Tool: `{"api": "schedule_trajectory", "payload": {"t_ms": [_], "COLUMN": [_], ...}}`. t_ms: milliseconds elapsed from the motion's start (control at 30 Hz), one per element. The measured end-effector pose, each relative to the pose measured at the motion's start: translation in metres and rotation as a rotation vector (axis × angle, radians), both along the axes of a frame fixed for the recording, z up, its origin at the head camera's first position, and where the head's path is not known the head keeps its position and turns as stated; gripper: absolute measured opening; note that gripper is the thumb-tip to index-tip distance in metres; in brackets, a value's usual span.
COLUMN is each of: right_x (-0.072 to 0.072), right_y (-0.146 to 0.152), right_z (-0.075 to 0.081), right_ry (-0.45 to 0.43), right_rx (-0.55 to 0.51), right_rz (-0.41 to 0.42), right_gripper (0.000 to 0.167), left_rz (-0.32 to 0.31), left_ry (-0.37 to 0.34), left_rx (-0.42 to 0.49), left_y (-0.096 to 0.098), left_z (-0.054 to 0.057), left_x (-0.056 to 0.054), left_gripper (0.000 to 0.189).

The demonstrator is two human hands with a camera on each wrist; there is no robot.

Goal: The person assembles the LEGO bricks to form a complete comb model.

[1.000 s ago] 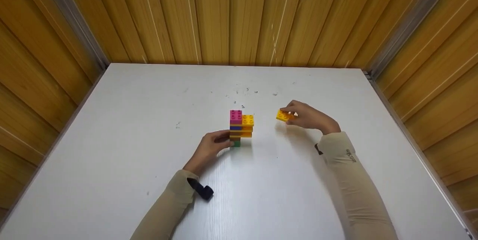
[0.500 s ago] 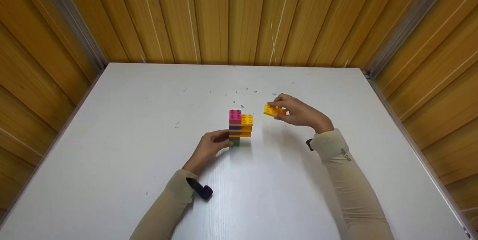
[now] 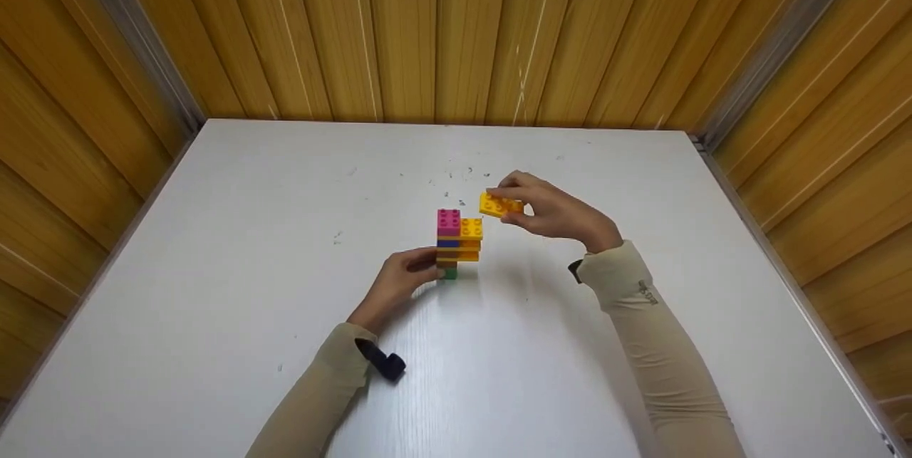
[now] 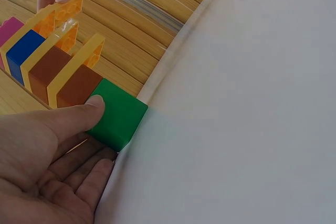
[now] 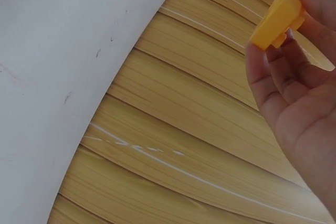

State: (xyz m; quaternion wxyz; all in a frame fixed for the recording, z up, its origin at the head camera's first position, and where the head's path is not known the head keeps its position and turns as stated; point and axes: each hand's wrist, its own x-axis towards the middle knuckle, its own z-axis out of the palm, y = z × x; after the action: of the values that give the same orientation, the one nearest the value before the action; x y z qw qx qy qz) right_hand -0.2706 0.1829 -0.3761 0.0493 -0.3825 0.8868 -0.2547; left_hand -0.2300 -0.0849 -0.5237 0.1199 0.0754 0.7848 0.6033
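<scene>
A tower of toy building bricks (image 3: 448, 223) stands upright in the middle of the table, pink on top. Below the pink come blue and brown bricks, with flat yellow bricks between them that jut out to the right. Its lowest brick is a green brick (image 4: 119, 114). My left hand (image 3: 399, 280) grips the tower near its base, thumb on the green brick. Between the thumb and fingers of my right hand (image 3: 559, 212) is a loose yellow brick (image 3: 499, 204), studs up, held above the table just right of and behind the tower's top.
The white table (image 3: 285, 194) has small dark marks (image 3: 459, 187) behind the tower. Wood-panelled walls (image 3: 427, 30) enclose its back and sides. A black wrist strap (image 3: 381, 360) sits on the left sleeve.
My right hand has carried the yellow brick leftward and up, from well right of the tower to close beside its top. The left hand and tower have stayed in place.
</scene>
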Motion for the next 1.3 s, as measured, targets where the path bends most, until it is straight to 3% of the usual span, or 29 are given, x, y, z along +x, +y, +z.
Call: {"api": "schedule_trajectory", "payload": {"t_ms": [400, 1100, 1300], "right_x": [0.004, 0.008, 0.010], "right_y": [-0.019, -0.044, -0.048], "right_z": [0.005, 0.008, 0.011], "right_ry": [0.007, -0.006, 0.031], "right_rx": [-0.039, -0.008, 0.017], "right_rz": [0.085, 0.144, 0.160], "right_gripper": [0.043, 0.043, 0.041], "left_rz": [0.004, -0.023, -0.020], "left_ry": [0.003, 0.022, 0.026], "left_rx": [-0.009, 0.034, 0.049], "left_y": [0.000, -0.001, -0.002], "left_z": [0.001, 0.000, 0.001], "left_x": [0.000, -0.001, 0.001], "left_gripper": [0.046, 0.045, 0.046]}}
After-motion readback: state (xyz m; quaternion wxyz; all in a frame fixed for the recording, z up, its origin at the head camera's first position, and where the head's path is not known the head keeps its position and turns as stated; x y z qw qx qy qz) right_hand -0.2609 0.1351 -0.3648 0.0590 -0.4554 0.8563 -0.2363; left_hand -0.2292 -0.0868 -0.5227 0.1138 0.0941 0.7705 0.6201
